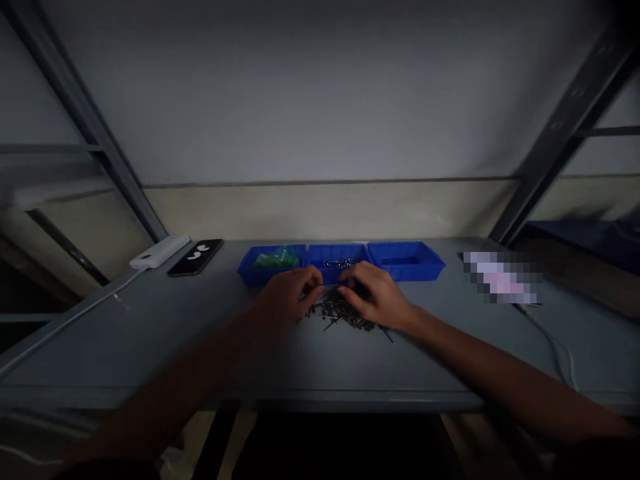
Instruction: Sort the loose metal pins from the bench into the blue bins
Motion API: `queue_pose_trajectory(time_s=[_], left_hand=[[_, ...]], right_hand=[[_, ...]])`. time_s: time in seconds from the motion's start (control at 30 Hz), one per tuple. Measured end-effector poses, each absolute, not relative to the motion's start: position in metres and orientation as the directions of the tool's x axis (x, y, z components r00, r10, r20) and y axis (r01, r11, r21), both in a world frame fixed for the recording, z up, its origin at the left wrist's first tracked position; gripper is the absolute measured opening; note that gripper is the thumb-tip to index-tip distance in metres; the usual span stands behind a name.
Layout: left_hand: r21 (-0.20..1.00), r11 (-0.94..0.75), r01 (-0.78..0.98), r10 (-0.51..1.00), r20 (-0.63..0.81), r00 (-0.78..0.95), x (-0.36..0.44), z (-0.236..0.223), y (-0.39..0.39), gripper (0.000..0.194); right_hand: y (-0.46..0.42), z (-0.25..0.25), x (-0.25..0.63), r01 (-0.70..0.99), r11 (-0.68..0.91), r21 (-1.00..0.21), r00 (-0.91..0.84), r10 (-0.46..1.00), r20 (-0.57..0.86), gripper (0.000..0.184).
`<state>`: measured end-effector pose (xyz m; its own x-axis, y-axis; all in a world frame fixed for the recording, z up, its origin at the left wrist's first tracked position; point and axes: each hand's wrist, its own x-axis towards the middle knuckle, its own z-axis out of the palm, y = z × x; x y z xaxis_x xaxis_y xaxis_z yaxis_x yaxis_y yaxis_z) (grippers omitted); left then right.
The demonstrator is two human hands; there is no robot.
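Left hand (291,293) and right hand (379,295) curl over metal fasteners (343,313), blue bins (410,273) just beyond them; cannot tell if either grips one

Dim, flat light hangs over the gray bench (200,340), the lamp itself out of view. The pale wall (320,100) fades toward black along its top edge, while the far right corner and the space beneath the bench sink into deep shadow. Small glints pick out metal pieces in the middle blue bin (337,255). Both forearms blur softly, the left one (200,373) darker and smearier than the right (475,353). Wide-lens distortion slants the uprights at both sides; coarse pixel blocks mask a flat object (503,277) at right.
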<state>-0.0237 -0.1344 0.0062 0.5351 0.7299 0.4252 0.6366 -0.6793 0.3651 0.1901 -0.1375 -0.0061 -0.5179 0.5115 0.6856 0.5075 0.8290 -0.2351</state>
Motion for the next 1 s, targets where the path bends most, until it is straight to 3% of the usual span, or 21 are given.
queue_pose_trajectory(time_s=[0.13, 0.27, 0.37, 0.5, 0.63, 1.0], left_hand=[[0.351, -0.676, 0.648, 0.733, 0.411, 0.542, -0.024, 0.007, -0.135, 0.008], [0.306, -0.662, 0.684, 0.749, 0.273, 0.603, -0.035, 0.01, -0.131, 0.014], [0.241, -0.665, 0.707, 0.744, 0.143, 0.652, -0.049, 0.011, -0.123, 0.019], [0.211, -0.703, 0.68, 0.705, 0.081, 0.704, -0.059, 0.008, -0.116, 0.025], [0.208, -0.715, 0.667, 0.683, 0.003, 0.731, -0.058, 0.006, -0.115, 0.022], [0.191, -0.716, 0.671, 0.692, 0.069, 0.719, -0.055, 0.005, -0.114, 0.014]], right_hand=[[-0.137, -0.007, 0.19, 0.501, 0.846, -0.181, -0.542, 0.47, 0.697, 0.011], [-0.131, 0.0, 0.199, 0.562, 0.817, -0.128, -0.508, 0.463, 0.726, 0.013], [-0.122, 0.011, 0.216, 0.648, 0.75, -0.134, -0.383, 0.473, 0.794, 0.015], [-0.108, 0.024, 0.244, 0.781, 0.611, -0.128, -0.21, 0.45, 0.868, 0.019], [-0.097, 0.027, 0.263, 0.847, 0.495, -0.196, -0.068, 0.467, 0.882, 0.018], [-0.085, 0.023, 0.279, 0.872, 0.403, -0.278, 0.015, 0.546, 0.838, 0.022]])
